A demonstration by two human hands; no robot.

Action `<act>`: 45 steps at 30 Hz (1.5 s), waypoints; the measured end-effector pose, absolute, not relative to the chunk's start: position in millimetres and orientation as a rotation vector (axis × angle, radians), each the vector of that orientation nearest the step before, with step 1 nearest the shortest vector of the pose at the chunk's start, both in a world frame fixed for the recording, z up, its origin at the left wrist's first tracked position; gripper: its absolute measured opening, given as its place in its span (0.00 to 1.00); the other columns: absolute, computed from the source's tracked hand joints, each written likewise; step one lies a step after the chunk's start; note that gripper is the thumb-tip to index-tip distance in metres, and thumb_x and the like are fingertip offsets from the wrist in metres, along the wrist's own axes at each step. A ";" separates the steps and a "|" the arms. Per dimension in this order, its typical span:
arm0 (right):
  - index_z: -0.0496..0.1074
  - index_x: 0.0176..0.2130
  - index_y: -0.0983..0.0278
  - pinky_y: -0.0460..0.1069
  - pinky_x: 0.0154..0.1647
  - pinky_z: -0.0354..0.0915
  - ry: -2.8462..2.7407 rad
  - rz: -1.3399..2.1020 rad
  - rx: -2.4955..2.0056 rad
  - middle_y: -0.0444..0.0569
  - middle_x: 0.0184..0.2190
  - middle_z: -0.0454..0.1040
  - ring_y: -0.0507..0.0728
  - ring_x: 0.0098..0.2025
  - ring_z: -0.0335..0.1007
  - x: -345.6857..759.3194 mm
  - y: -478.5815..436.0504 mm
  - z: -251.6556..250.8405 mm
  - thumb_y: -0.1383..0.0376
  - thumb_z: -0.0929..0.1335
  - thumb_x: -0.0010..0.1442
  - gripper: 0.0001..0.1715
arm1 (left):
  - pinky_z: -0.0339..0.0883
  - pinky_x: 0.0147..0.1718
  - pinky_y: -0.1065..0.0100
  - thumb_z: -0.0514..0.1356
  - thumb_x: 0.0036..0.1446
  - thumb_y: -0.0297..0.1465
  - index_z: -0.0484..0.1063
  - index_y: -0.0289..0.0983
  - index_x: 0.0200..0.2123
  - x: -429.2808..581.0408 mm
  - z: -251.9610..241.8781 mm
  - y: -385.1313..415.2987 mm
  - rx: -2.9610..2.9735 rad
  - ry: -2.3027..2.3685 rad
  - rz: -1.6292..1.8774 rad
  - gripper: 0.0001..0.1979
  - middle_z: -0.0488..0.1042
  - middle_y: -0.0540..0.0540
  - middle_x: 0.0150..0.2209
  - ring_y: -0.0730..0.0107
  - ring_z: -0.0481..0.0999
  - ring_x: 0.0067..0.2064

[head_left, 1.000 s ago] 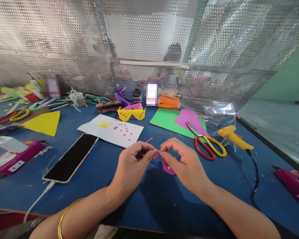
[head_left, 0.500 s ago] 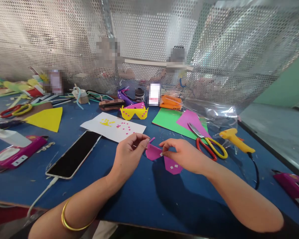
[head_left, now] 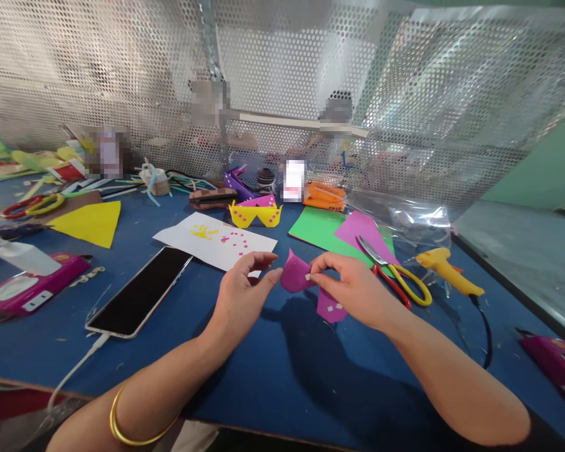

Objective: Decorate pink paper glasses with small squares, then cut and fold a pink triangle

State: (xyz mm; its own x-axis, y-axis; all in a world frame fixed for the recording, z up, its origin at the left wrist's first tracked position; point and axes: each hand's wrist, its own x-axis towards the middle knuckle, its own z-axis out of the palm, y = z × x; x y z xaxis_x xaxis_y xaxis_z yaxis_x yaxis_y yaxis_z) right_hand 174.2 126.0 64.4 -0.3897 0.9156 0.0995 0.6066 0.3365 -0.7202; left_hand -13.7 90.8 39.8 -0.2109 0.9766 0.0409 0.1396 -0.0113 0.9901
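Observation:
My right hand (head_left: 346,285) pinches a pair of purple craft glasses (head_left: 295,275) near their middle, holding them above the blue table. Small white squares dot the lens part below that hand. At the other end, a pointed corner sticks up. My left hand (head_left: 247,282) is open, thumb and fingers apart, with the thumb tip close to the left edge of the glasses; whether it touches I cannot tell. Behind my hands lies a white sheet (head_left: 183,235) with small yellow and purple pieces. Yellow craft glasses (head_left: 255,215) with purple squares stand beyond it.
Scissors (head_left: 390,270) rest over a purple sheet (head_left: 362,229) and green sheets (head_left: 317,229). A yellow glue gun (head_left: 445,270) lies to the right. On the left are a phone (head_left: 141,292) on a cable, a magenta power strip (head_left: 37,285) and a yellow sheet (head_left: 94,223). Perforated metal (head_left: 282,69) closes the back.
My left hand's fingers have parted and let go of the glasses' left end. The glasses have turned and risen slightly in my right hand, which still pinches them.

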 end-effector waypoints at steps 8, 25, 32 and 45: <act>0.68 0.30 0.61 0.50 0.40 0.63 -2.035 0.811 -1.209 0.43 0.34 0.74 0.53 0.38 0.68 178.1 115.5 69.9 0.65 0.65 0.60 0.06 | 0.66 0.30 0.73 0.68 0.49 0.36 0.76 0.36 0.31 -9.6 42.5 86.9 0.901 1.092 1.213 0.10 0.74 0.49 0.32 0.74 0.70 0.33; 0.67 0.33 0.60 0.56 0.53 0.63 -2.085 0.568 -1.035 0.49 0.47 0.70 0.57 0.51 0.68 167.0 106.7 57.3 0.69 0.65 0.62 0.05 | 0.66 0.21 0.73 0.66 0.50 0.34 0.67 0.37 0.49 -6.7 44.4 81.3 1.013 1.226 1.291 0.23 0.75 0.52 0.23 0.70 0.74 0.26; 0.68 0.32 0.61 0.49 0.41 0.65 -2.061 0.750 -1.126 0.45 0.35 0.73 0.54 0.38 0.69 167.6 105.8 66.9 0.69 0.65 0.61 0.06 | 0.66 0.22 0.74 0.63 0.49 0.30 0.69 0.38 0.29 -7.9 45.5 78.7 1.142 1.167 1.278 0.05 0.71 0.52 0.24 0.74 0.71 0.27; 0.68 0.33 0.60 0.59 0.57 0.61 -2.179 0.432 -0.959 0.52 0.51 0.69 0.59 0.59 0.62 168.2 97.8 68.0 0.70 0.65 0.61 0.06 | 0.66 0.28 0.70 0.63 0.51 0.34 0.77 0.37 0.30 -8.3 52.0 73.2 1.307 1.189 1.215 0.06 0.78 0.47 0.29 0.71 0.73 0.29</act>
